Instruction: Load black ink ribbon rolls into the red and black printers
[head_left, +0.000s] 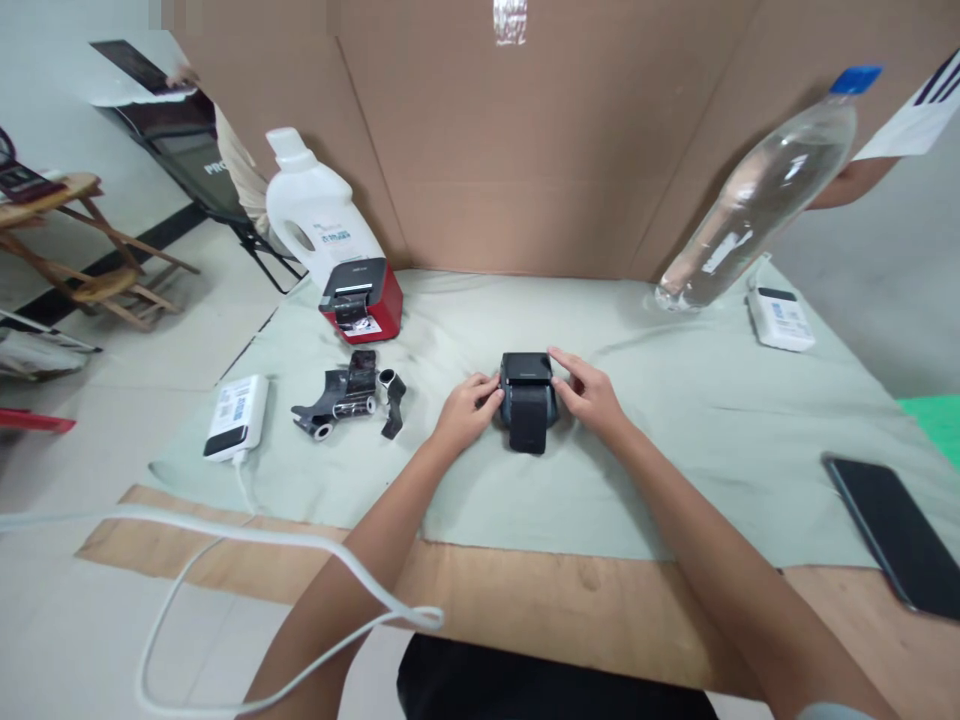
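A small black printer (526,366) sits on the pale green cloth (480,505) in front of me. Out of its front a wide black strip (529,420) hangs down to the cloth. My left hand (466,410) grips its left side, with thumb and fingertips against the casing. At the opposite side is my right hand (591,392), its index fingertip at the top right corner and the thumb side lower on the casing. Part of the printer's body is covered by the strip.
Left are a red-and-black printer (386,305), a white jug (322,220), black rolls and strips (349,395) and a power bank (236,415) with a white cable (300,540). Right are a clear bottle (772,200), another power bank (780,318) and a phone (896,530). Cardboard (517,150) stands behind.
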